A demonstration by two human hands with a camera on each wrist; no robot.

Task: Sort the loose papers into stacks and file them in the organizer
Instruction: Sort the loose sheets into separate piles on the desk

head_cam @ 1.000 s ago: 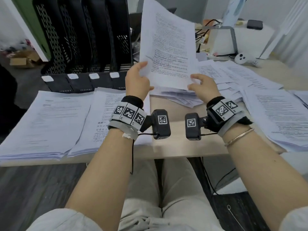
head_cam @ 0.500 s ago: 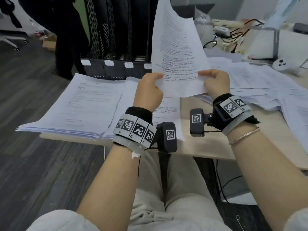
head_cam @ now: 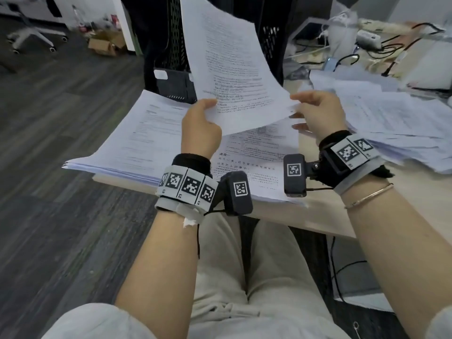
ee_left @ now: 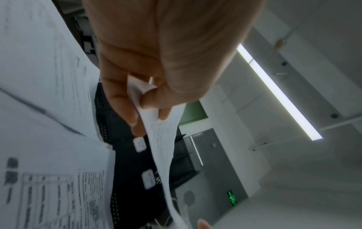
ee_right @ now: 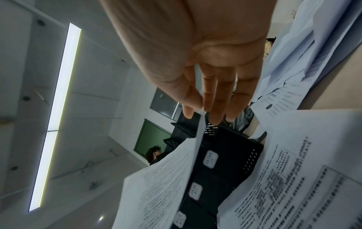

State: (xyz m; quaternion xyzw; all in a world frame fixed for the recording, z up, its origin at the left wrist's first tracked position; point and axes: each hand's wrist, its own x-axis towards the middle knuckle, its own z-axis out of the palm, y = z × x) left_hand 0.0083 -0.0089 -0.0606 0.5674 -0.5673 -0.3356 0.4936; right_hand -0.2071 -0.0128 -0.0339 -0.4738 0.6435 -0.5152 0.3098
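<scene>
I have a printed sheet held up above the near edge of the desk, tilted, with its lower edge towards me. My left hand pinches the sheet's lower left corner between thumb and curled fingers; the left wrist view shows that corner folded against the fingers. My right hand holds the lower right corner with its thumb on top and fingers straighter beneath, a narrow pinch seen edge-on from the right wrist camera.

Under the sheet, two sorted stacks lie side by side at the desk's near left corner: the left stack overhangs the left edge, and the right stack lies just beside it, its top page printed with large Chinese characters and a small table that I can't read through the blur. A loose heap of papers spreads along the right side of the desk.

The black perforated organizer stands at the far left edge behind the stacks. Its compartments carry small white labels with dark characters, probably handwritten, too smeared to make out. Cables and a power strip crowd the far right corner.
</scene>
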